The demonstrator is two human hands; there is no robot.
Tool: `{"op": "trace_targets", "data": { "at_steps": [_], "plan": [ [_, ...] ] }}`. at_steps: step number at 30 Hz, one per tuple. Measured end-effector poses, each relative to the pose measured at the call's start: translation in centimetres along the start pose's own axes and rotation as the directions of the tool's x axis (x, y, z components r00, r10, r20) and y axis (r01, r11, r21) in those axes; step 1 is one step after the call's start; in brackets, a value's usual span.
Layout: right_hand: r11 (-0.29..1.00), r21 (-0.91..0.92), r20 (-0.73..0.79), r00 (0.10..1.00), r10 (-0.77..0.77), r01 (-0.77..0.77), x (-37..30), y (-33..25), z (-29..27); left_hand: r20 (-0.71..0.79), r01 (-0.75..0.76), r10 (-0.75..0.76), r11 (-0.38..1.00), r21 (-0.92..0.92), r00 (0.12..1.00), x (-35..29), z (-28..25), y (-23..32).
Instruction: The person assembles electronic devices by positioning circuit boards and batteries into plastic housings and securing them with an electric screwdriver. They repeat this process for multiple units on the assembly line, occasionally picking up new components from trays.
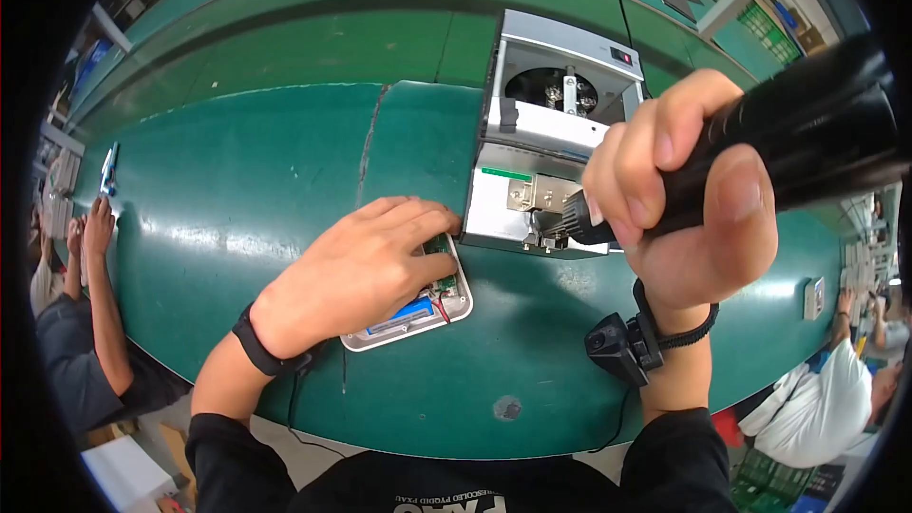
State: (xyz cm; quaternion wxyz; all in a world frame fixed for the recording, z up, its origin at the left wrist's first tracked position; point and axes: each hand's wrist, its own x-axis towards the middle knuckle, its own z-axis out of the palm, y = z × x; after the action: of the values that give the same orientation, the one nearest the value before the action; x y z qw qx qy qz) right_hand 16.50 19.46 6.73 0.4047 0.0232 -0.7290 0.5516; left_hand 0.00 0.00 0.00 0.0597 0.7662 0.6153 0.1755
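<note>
My right hand (693, 180) is wrapped round a black electric screwdriver (807, 123), tilted with its ribbed nose down and to the left. The nose is at the front of a grey metal screw feeder (546, 133), by its small metal pickup block (546, 192); its tip is hard to make out. My left hand (366, 261) lies over an open white plastic casing (463, 309), with bent fingers gripping its far side. Inside the casing are a blue battery pack (404, 315), red wires and a green circuit board (443, 280), partly hidden by my hand.
A green worktop (256, 171) carries everything, with a seam running away from me. Black cables run from my wristbands. People work at the left and right edges. A blue-and-white tool (109, 169) lies far left, a small pale box (814, 297) far right.
</note>
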Motion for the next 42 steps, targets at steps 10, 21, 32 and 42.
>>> {"op": "trace_targets", "data": {
  "at_steps": [10,21,32,42],
  "plan": [
    [0.97,0.103,-0.137,0.963,0.231,-0.218,0.7,-2.1,1.3,-0.004,-0.032,0.034,0.968,0.25,0.999,-0.5,0.4,0.4],
    [0.948,0.286,-0.107,0.978,0.179,-0.142,0.8,-1.4,1.1,-0.064,-0.092,0.114,0.956,0.279,0.991,-0.4,0.4,0.1],
    [0.966,-0.012,-0.114,0.96,0.255,-0.258,0.5,-2.6,1.0,-0.093,-0.094,0.129,0.944,0.317,0.987,-0.2,-0.4,0.6],
    [0.937,0.114,-0.122,0.931,0.343,-0.33,0.7,-2.3,1.1,-0.039,-0.011,0.028,0.919,0.395,0.999,-0.3,-0.7,1.2]
  ]
}}
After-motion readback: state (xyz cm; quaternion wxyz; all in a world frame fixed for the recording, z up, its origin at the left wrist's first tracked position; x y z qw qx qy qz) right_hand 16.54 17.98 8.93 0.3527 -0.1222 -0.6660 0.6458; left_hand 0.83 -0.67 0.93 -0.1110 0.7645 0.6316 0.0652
